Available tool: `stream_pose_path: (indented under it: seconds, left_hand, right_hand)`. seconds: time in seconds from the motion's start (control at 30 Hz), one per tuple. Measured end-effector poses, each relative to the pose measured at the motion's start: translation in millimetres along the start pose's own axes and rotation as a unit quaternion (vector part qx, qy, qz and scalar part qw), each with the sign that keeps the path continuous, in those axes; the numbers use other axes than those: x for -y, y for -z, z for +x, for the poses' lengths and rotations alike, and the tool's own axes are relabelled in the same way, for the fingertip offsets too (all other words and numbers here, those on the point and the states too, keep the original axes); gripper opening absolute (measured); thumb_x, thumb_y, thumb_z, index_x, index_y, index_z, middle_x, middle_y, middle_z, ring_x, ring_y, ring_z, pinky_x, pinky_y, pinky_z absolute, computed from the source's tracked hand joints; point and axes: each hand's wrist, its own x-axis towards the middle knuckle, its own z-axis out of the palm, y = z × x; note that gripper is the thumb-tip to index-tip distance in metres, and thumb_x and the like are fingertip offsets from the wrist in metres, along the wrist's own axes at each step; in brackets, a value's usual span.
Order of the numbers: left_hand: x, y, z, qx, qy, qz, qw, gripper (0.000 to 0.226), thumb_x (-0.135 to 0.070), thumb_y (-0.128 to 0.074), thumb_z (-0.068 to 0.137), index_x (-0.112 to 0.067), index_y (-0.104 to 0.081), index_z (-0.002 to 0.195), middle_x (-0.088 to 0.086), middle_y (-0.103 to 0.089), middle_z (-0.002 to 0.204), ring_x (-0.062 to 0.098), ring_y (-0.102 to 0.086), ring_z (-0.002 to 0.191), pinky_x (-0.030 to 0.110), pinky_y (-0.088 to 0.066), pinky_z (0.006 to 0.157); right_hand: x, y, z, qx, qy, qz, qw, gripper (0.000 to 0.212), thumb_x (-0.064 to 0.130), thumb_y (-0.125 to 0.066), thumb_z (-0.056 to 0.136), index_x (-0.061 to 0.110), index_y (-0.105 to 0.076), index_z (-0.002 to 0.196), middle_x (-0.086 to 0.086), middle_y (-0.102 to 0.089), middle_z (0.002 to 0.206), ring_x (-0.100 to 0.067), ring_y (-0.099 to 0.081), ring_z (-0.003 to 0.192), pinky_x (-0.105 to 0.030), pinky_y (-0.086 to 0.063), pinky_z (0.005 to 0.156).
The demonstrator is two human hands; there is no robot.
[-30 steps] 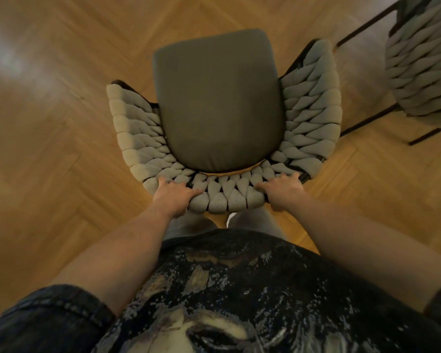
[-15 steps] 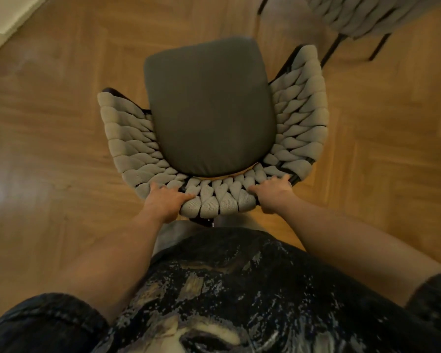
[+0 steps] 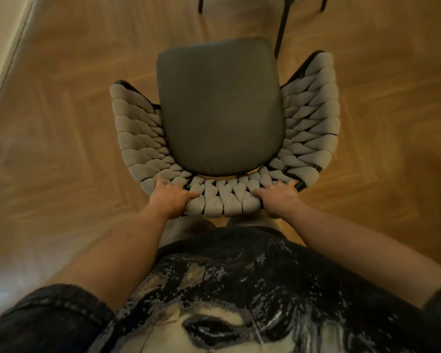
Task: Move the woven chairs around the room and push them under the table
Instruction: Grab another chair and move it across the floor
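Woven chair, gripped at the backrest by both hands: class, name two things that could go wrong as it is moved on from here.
1. The dark legs of another chair stand just beyond the woven chair; pushing straight ahead could knock them together.
2. The left hand and right hand grip only the soft woven backrest, so the chair might tip or scrape the wooden floor.
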Motion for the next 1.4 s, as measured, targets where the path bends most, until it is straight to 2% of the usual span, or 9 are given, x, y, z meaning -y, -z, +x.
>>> stream_pose_path:
  seconds: [0.33, 0.5, 0.57, 0.63, 0.73, 0.9, 1.03, 1.27, 1.4]
  left_hand:
    - [58.5, 35.2, 30.6, -0.012, -0.094, 0.16, 0.983, 0.078, -0.028, -0.065, 0.093, -0.053, -0.02, 0.152, 0.003, -0.046, 0.146, 0.033, -0.046, 0.134, 0.068, -0.018, 0.114]
    - [62.7, 66.9, 46.3, -0.016, -0.131, 0.232, 0.964, 0.079, -0.032, -0.067, 0.092, -0.053, -0.02, 0.152, 0.005, -0.04, 0.151, 0.036, -0.04, 0.138, 0.067, -0.016, 0.115]
    - [63.5, 80.4, 54.1, -0.023, -0.143, 0.259, 0.955, 0.079, -0.032, -0.066, 0.092, -0.052, -0.02, 0.152, 0.006, -0.039, 0.152, 0.036, -0.038, 0.139, 0.068, -0.016, 0.115]
    - [65.0, 95.3, 63.1, -0.018, -0.161, 0.29, 0.943, 0.079, -0.033, -0.067, 0.092, -0.052, -0.019, 0.152, 0.005, -0.042, 0.15, 0.035, -0.04, 0.138, 0.068, -0.017, 0.115]
    - [65.0, 117.4, 79.2, -0.025, -0.186, 0.329, 0.925, 0.083, -0.032, -0.068, 0.091, -0.053, -0.017, 0.152, 0.003, -0.046, 0.147, 0.032, -0.045, 0.134, 0.068, -0.017, 0.114]
    - [55.7, 156.3, 98.3, -0.033, -0.225, 0.412, 0.883, 0.078, -0.032, -0.065, 0.093, -0.054, -0.018, 0.152, -0.001, -0.047, 0.148, 0.032, -0.042, 0.138, 0.065, -0.015, 0.115]
    - [45.8, 187.2, 114.8, -0.044, -0.262, 0.462, 0.846, 0.076, -0.037, -0.065, 0.093, -0.053, -0.02, 0.152, -0.001, -0.048, 0.147, 0.033, -0.04, 0.139, 0.063, -0.017, 0.114]
    - [22.4, 238.4, 136.7, -0.049, -0.328, 0.539, 0.774, 0.055, -0.039, -0.045, 0.102, -0.05, -0.025, 0.152, 0.001, -0.052, 0.144, 0.033, -0.043, 0.136, 0.06, -0.015, 0.114]
    - [7.3, 265.7, 149.7, -0.048, -0.356, 0.594, 0.72, 0.05, -0.038, -0.04, 0.104, -0.05, -0.027, 0.151, 0.002, -0.054, 0.142, 0.033, -0.044, 0.134, 0.059, -0.014, 0.114]
  right_hand:
    - [56.7, -16.2, -6.6, -0.002, -0.081, 0.181, 0.98, 0.051, 0.024, -0.058, 0.095, 0.038, -0.043, 0.142, -0.005, -0.057, 0.135, -0.034, -0.049, 0.127, -0.058, -0.031, 0.102]
    - [67.1, -20.4, -7.3, 0.002, -0.121, 0.267, 0.956, 0.051, 0.02, -0.06, 0.093, 0.037, -0.046, 0.139, -0.005, -0.058, 0.132, -0.035, -0.049, 0.125, -0.058, -0.031, 0.1]
    - [70.1, -19.6, -4.6, 0.0, -0.136, 0.3, 0.944, 0.046, 0.027, -0.059, 0.095, 0.037, -0.047, 0.139, -0.004, -0.057, 0.135, -0.035, -0.047, 0.128, -0.059, -0.03, 0.101]
    - [73.5, -18.7, -3.3, 0.006, -0.149, 0.331, 0.932, 0.043, 0.032, -0.058, 0.097, 0.037, -0.047, 0.138, -0.004, -0.058, 0.135, -0.034, -0.047, 0.129, -0.059, -0.029, 0.103]
    - [78.9, -17.2, -2.2, 0.019, -0.169, 0.39, 0.905, 0.046, 0.027, -0.057, 0.097, 0.036, -0.046, 0.14, -0.006, -0.055, 0.14, -0.036, -0.043, 0.134, -0.06, -0.028, 0.107]
    - [88.7, -9.9, -5.4, 0.033, -0.189, 0.462, 0.866, 0.053, 0.02, -0.056, 0.098, 0.032, -0.041, 0.147, -0.009, -0.052, 0.144, -0.04, -0.04, 0.136, -0.065, -0.026, 0.109]
    - [97.8, -2.3, -1.5, 0.037, -0.212, 0.53, 0.82, 0.061, 0.023, -0.065, 0.092, 0.034, -0.04, 0.147, -0.008, -0.054, 0.143, -0.038, -0.043, 0.134, -0.064, -0.027, 0.108]
    - [110.3, 18.6, 2.7, 0.043, -0.252, 0.614, 0.747, 0.072, 0.027, -0.069, 0.09, 0.036, -0.033, 0.152, -0.007, -0.051, 0.146, -0.037, -0.043, 0.136, -0.063, -0.028, 0.109]
    - [120.9, 35.5, 11.6, 0.046, -0.276, 0.659, 0.698, 0.073, 0.025, -0.065, 0.091, 0.038, -0.03, 0.154, -0.006, -0.048, 0.15, -0.037, -0.041, 0.139, -0.065, -0.027, 0.111]
